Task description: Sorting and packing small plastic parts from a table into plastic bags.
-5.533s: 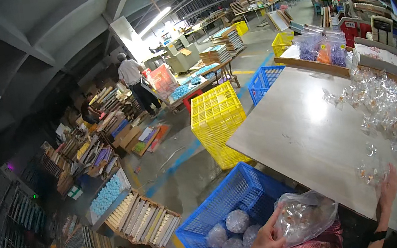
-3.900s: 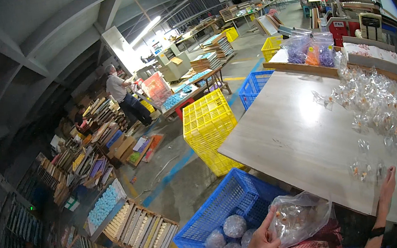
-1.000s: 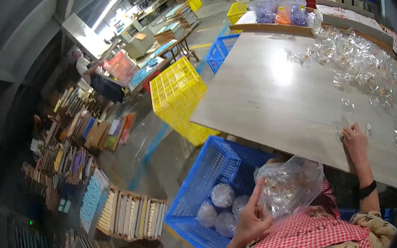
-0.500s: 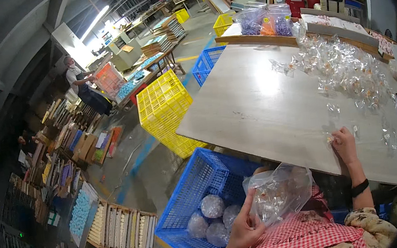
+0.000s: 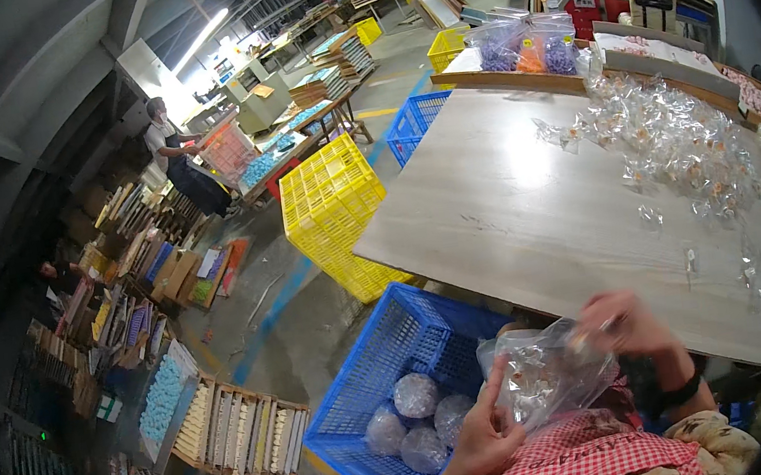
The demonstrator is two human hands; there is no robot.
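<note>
My left hand (image 5: 485, 435) grips the near-left side of a clear plastic bag (image 5: 539, 380), its thumb and forefinger pressed against the film. Inside the bag lie small clear packets with orange and whitish bits. Blurred by motion, my right hand (image 5: 630, 325) is at the bag's right edge with curled fingers; a pale bit shows at the fingertips, seemingly a small clear packet. A heap of similar packets (image 5: 676, 146) covers the right part of the grey table (image 5: 481, 195). Left of the bag, a blue crate (image 5: 346, 415) contains several filled round clear bags (image 5: 416, 394).
A yellow crate (image 5: 334, 215) stands beyond the blue crate, near the table's left corner. Bags of purple and orange pieces (image 5: 529, 50) sit at the table's far edge. Trays of moulded pieces (image 5: 242, 429) are at left. Another person (image 5: 173, 159) stands at a far table holding a red crate.
My right hand has come off the tabletop, back and left to the bag's edge. The small packet it touched is gone from that spot. My left hand still grips the bag.
</note>
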